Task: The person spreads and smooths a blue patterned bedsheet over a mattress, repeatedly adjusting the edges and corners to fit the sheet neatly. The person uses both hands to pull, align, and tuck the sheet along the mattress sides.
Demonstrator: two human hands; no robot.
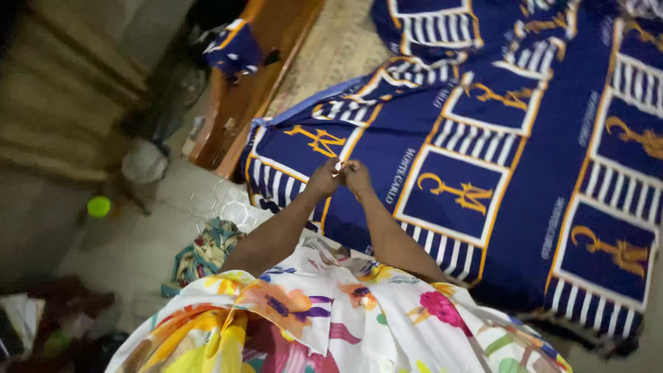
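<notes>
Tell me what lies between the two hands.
In the head view, a small white object, too small to identify, sits between left hand and right hand, above the blue patterned cloth.

The picture is rather dim and soft, with motion blur over all of it. The patterned blue bedspread (pixel 525 138) and the floral garment (pixel 331 324) get the most light. The floor (pixel 131 249) beside the bed lies in dark, unfocused shadow. No glare shows.
</notes>
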